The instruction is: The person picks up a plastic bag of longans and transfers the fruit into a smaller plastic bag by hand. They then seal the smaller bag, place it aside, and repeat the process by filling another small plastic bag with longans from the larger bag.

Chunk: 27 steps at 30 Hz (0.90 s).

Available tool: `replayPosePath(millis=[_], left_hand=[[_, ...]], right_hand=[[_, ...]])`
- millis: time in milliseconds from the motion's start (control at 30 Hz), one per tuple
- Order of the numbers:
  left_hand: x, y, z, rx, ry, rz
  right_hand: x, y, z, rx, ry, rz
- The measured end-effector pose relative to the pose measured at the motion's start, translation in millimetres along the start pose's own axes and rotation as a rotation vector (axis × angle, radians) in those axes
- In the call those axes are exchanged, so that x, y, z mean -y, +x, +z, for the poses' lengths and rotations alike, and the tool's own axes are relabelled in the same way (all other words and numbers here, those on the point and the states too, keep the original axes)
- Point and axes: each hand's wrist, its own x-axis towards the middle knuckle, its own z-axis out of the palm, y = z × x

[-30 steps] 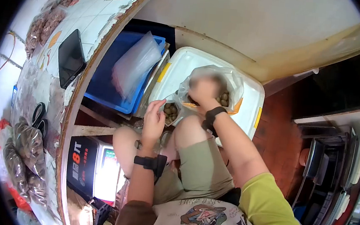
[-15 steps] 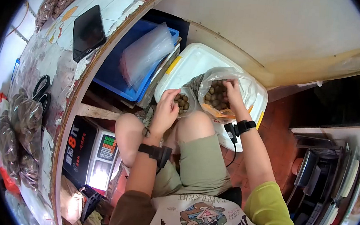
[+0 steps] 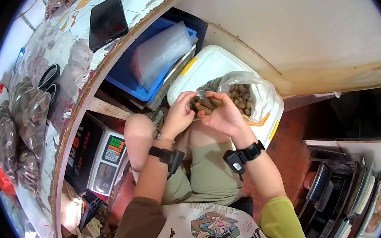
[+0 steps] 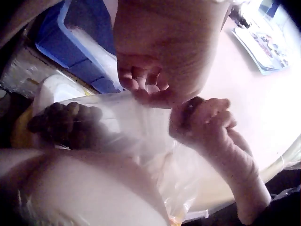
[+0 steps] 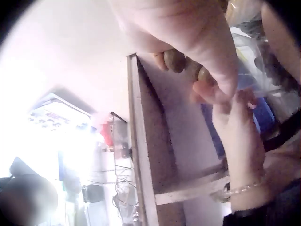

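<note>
Brown nut-like pcs (image 3: 208, 104) sit cupped in R hand (image 3: 227, 118) by near edge of white tub (image 3: 216, 60); L hand (image 3: 177, 119) pinches small clear bag (image 4: 141, 120) there. Big bag (image 3: 265, 94) on tub. Pcs prob. hard, light, rolly; bag looks thin, slippery: best held at rim w/ fingertips.
</note>
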Motion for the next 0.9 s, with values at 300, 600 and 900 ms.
replayPosePath(millis=[300,600,900], left_hand=[[11,1,4,0.021,-0.069,0.054],[3,-1,6,0.047,-0.021,0.030],[6,4,7,-0.001,-0.005,0.033]], right_hand=[[-14,31,-13,-0.355,-0.015,-0.186],[-13,18,-17,-0.415,-0.186,-0.204],[69,-71,-22,-0.832,-1.192,-0.436]])
